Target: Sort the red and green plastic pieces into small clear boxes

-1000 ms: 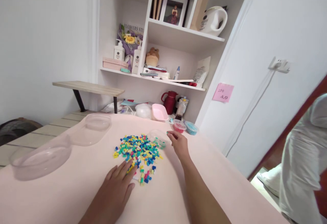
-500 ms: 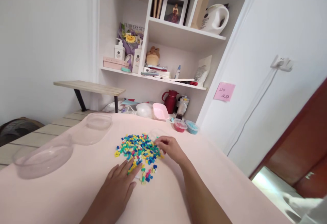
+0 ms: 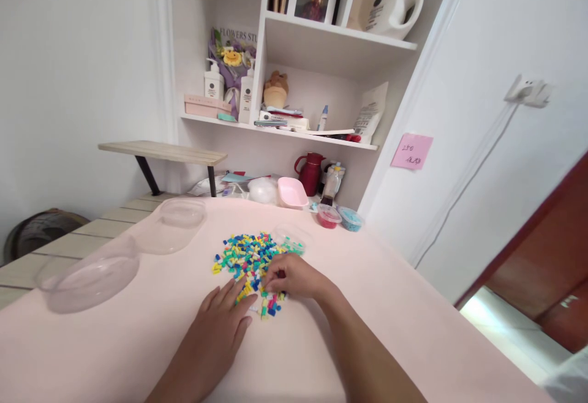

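A loose pile of small coloured blocks (image 3: pixel 243 255), mostly blue, yellow and green, lies on the pink tabletop (image 3: pixel 367 335). My left hand (image 3: pixel 214 326) rests flat at its near edge, fingers spread, fingertips touching some pieces. Over the right side of the pile, my right hand (image 3: pixel 296 275) has thumb and fingers pinched together; what is between them is hidden. Just behind that hand sits a shallow clear dish (image 3: pixel 303 234), with a few green pieces (image 3: pixel 291 245) showing in it. Some blocks are covered by both hands.
Clear plastic containers (image 3: pixel 98 277) stand on the left of the table. Two lidded tubs, one red (image 3: pixel 329 216) and one blue (image 3: pixel 351 218), are at the back right, near a pink tray (image 3: pixel 293 193) and a dark red jug (image 3: pixel 311 173). Shelves rise behind.
My right hand has moved from the pile's far right side toward me and slightly left, uncovering green pieces in the clear dish. The left hand stays in place; the camera view has shifted slightly.
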The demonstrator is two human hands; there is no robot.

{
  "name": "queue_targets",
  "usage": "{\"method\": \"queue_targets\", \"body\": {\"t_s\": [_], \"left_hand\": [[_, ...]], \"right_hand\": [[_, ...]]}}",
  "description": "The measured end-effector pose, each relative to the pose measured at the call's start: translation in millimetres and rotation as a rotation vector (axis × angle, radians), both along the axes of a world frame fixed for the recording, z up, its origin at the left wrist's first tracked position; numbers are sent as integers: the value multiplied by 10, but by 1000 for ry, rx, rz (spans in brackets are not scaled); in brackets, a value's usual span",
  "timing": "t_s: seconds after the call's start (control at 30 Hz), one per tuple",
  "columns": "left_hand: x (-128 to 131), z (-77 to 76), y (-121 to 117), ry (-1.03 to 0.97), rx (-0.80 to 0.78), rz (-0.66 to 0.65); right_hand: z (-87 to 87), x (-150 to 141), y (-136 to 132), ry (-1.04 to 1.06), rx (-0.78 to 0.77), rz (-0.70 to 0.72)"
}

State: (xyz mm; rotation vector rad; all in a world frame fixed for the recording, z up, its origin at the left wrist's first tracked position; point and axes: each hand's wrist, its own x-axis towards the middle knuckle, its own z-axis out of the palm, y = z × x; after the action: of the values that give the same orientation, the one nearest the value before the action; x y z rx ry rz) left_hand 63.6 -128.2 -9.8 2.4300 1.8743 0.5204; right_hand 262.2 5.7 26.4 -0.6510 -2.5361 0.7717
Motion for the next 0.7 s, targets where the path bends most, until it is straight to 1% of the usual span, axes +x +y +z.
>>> {"method": "queue_targets", "body": {"t_s": [0.1, 0.3, 0.47, 0.63, 0.7], "left_hand": [[-9, -9, -2, 7, 7, -10], [-14, -60, 4, -4, 44, -18], [-10, -61, 5, -11, 51, -17], [-7, -44, -16, -11, 28, -8], [1, -34, -24, -17, 20, -4]], "right_hand": [[29, -48, -77, -84, 32, 23], [72, -84, -126, -216, 108, -33], [75, -55, -96, -212, 173, -72], [97, -19, -97, -175, 147, -97], [111, -12, -113, -145, 124, -81]]}}
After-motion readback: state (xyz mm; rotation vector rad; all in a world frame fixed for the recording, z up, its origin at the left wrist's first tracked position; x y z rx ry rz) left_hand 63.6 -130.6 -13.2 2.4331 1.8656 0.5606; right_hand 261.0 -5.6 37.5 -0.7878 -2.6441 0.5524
